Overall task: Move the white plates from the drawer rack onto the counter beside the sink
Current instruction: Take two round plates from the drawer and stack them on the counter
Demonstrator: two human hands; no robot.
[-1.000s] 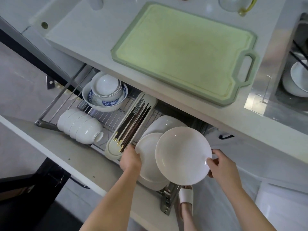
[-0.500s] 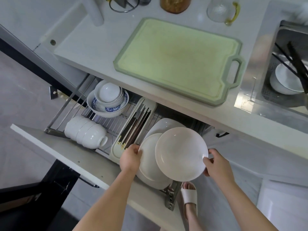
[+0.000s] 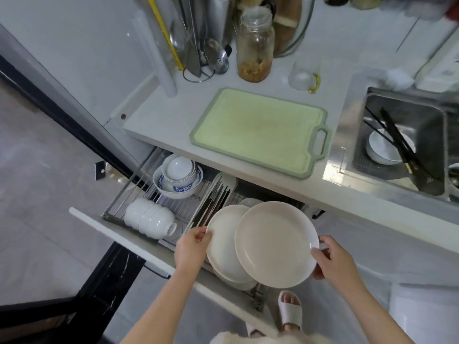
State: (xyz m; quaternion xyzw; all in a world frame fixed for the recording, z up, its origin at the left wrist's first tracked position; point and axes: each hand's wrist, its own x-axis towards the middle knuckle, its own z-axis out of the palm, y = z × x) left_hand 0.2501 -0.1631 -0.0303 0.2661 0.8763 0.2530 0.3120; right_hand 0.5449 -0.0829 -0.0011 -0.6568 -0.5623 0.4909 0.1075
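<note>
Step in hand: lifting plates out of the pulled-out drawer rack, lower centre of frame. Right hand closed on the right rim of the front white plate, which looks clear of the rack and overlaps the second plate. Left hand pinches the left rim of the second white plate; can't tell if it's fully out of its slot. More plates stay in the rack behind and under those two.

Worktop sits above the drawer; green cutting board fills most of it, sink at right edge. Nothing moved over yet.

Next move, my read: raise both plates above the worktop edge and set them on the bare strip between board and sink, keeping rims from knocking together.
</note>
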